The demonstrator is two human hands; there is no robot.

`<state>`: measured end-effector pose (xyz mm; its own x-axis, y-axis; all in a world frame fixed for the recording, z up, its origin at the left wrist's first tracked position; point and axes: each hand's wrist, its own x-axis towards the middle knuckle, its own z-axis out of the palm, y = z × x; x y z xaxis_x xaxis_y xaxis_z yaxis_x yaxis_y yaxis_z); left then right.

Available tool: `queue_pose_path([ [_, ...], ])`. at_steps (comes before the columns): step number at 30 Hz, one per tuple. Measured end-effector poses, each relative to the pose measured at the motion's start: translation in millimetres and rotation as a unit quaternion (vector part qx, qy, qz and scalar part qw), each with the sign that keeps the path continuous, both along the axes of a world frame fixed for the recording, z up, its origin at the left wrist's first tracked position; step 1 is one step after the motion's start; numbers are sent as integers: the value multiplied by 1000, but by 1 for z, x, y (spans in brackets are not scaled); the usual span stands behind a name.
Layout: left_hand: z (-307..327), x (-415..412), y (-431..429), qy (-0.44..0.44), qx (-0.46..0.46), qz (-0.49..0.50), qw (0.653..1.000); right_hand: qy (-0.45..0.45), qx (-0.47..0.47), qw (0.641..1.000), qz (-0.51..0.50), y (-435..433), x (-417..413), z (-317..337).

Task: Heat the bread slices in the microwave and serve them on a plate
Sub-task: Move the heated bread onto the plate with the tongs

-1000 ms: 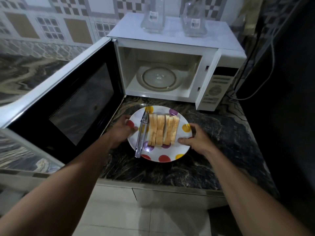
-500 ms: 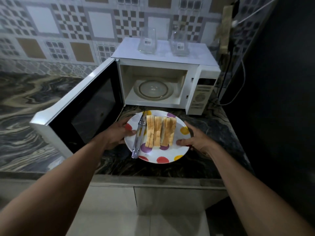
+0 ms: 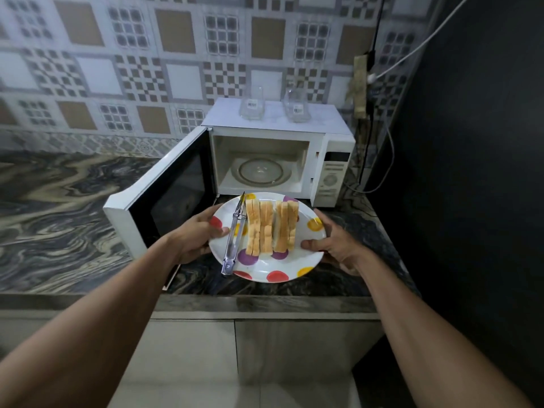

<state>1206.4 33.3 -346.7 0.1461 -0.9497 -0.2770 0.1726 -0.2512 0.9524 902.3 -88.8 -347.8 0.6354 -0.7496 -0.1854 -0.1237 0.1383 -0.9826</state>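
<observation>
At the left of the frame, the marbled countertop runs back to a patterned tile wall. Just left of centre, the microwave door stands swung wide open, its dark window facing the camera. The left hand grips the left rim of the plate, thumb on top and fingers curled beneath. The white plate, dotted red, yellow and purple, sits at mid-frame in front of the microwave. On it, metal tongs lie lengthwise along the left side, with the bread slices packed on edge in a row just right of them. Behind, the microwave's cavity shows a bare glass turntable, and two clear glass containers stand on its top. The right hand clamps the plate's right rim, thumb on top. At the far right, cables hang beside a dark wall.
</observation>
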Motion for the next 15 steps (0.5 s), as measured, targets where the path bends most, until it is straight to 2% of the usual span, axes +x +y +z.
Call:
queue_pose_path([
  [7, 18, -23, 43, 11, -12, 23, 1000, -26, -11, 999, 38, 35, -16, 11],
  [11, 27, -39, 78, -22, -2, 51, 998, -35, -8, 997, 62, 63, -31, 22],
  [15, 33, -50, 117, 11, -19, 65, 998, -29, 5, 996, 82, 87, -40, 31],
])
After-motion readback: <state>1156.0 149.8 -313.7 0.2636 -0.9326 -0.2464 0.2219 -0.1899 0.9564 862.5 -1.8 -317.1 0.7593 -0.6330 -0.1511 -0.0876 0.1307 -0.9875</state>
